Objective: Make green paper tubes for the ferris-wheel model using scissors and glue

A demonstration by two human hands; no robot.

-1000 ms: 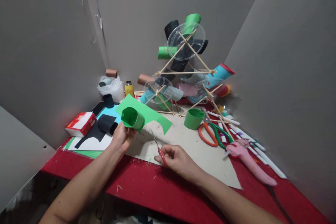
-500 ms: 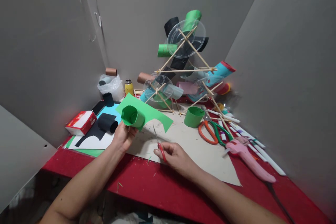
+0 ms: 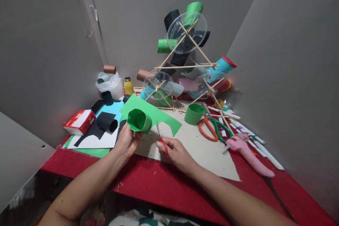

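My left hand (image 3: 129, 140) grips a green paper cup (image 3: 138, 120) by its lower side, with its open end tilted toward me. A green paper sheet (image 3: 150, 107) with a curved cutout lies behind the cup. My right hand (image 3: 173, 149) is closed on small red-handled scissors (image 3: 162, 144), whose blades point up beside the cup. Another green paper cup (image 3: 195, 114) stands on the grey board to the right.
A stick frame (image 3: 186, 67) with clear discs and coloured tubes stands behind. Large scissors (image 3: 208, 130), a pink glue gun (image 3: 249, 155) and white markers (image 3: 272, 159) lie right. Black paper tubes (image 3: 107, 123) and a red box (image 3: 79, 122) are left.
The green cup and my left hand have moved slightly right. The scissors in my right hand have shifted slightly up. The whole view has moved a little.
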